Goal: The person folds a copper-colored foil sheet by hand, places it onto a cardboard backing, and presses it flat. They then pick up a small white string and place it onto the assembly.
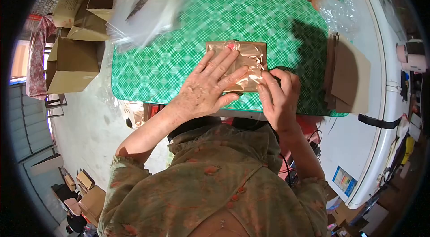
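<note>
A flat, square brown package (254, 54) in shiny clear plastic film lies near the table's front edge. A small red patch shows near its top. My left hand (206, 82) rests on the package, palm down with its fingers stretched out. At the lower right edge, my right hand (281, 96) is closed, thumb and forefinger pinching the film. Its other fingers are curled. What lies inside the wrapping cannot be made out.
The table has a green checked cover (251, 8). A stack of clear plastic bags (152, 11) lies at the back left, beside open cardboard boxes (76, 60). Flat cardboard pieces (349, 73) and crumpled plastic (338, 8) are at right, next to a white refrigerator (380, 58).
</note>
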A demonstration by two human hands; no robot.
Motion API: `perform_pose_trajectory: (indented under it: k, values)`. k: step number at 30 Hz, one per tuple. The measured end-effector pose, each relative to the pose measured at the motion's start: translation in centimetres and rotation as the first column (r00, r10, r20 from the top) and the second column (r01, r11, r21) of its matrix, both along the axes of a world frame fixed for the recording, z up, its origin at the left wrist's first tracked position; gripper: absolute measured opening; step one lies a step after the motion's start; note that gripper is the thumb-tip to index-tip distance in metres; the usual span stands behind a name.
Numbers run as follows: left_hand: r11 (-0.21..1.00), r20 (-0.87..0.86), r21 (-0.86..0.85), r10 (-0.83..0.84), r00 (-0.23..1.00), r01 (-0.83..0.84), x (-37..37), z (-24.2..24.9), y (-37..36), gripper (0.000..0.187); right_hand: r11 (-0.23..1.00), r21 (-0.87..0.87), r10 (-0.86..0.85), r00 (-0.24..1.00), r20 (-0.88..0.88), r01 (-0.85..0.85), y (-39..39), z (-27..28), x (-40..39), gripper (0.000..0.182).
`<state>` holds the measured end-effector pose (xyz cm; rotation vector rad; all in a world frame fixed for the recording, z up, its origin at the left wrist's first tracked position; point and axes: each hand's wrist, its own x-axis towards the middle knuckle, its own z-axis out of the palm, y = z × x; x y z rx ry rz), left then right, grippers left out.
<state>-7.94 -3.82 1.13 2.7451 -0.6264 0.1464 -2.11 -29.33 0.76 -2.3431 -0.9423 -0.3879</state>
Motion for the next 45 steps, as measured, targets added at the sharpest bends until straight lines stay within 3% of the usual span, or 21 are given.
perform_pose_trajectory:
  k: [8, 13, 23, 29, 45]
  values:
    - [1.000, -0.014, 0.011, 0.004, 1.000, -0.004, 0.0, 0.1, 0.0, 0.072, 0.988, 0.140, -0.040, 0.991, -0.129, 0.058, 1.5, 0.0, 1.1, 0.024]
    - [1.000, -0.024, 0.019, 0.009, 1.000, -0.009, 0.1, 0.2, -0.1, 0.072, 0.993, 0.041, -0.107, 0.992, -0.070, 0.110, 2.6, -0.7, 1.8, 0.016]
    - [1.000, -0.027, 0.019, 0.015, 1.000, -0.015, 0.1, 0.2, -0.1, 0.071, 0.968, -0.204, -0.148, 0.989, -0.003, 0.144, 3.5, -0.6, 2.0, 0.018]
    - [1.000, -0.025, 0.011, 0.011, 1.000, -0.010, 0.1, 0.2, -0.1, 0.071, 0.969, -0.209, -0.145, 0.988, -0.048, 0.132, 3.6, -0.2, 1.9, 0.016]
    - [1.000, -0.022, -0.004, 0.006, 1.000, -0.006, 0.1, 0.1, 0.1, 0.073, 0.971, -0.151, -0.176, 0.981, 0.081, 0.187, 4.0, -1.7, 2.0, 0.029]
